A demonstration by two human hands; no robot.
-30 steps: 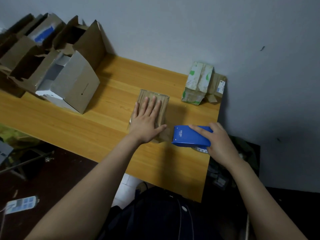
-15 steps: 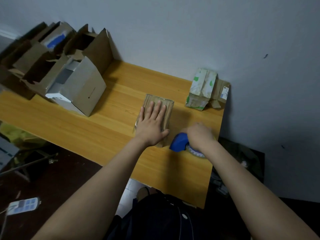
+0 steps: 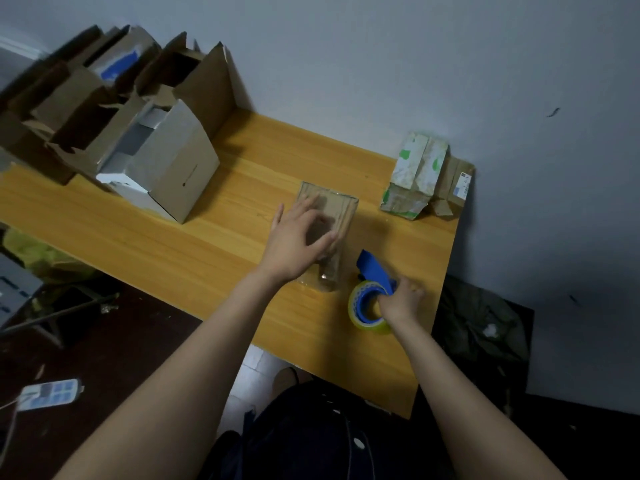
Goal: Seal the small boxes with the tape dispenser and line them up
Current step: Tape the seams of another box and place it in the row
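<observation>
A small brown cardboard box [image 3: 341,216], glossy with tape, lies in the middle of the wooden table [image 3: 180,244]. My left hand [image 3: 298,240] is over its top with fingers spread and blurred. Just right of the box's near end, my right hand [image 3: 401,299] grips the blue tape dispenser [image 3: 372,292], which stands on the table with its yellowish roll toward me. Two small boxes [image 3: 422,174], one white and green, one brown, stand side by side at the table's far right corner against the wall.
A cluster of open cardboard boxes [image 3: 114,119] fills the table's far left. The table's right edge lies close to the dispenser. A dark bag [image 3: 481,323] sits on the floor at the right, and a power strip [image 3: 48,393] lies on the floor at the left.
My right hand has pulled the dispenser back from the box's end and set it down on the table. My left hand has gone from pressing flat on the box to loosely spread fingers.
</observation>
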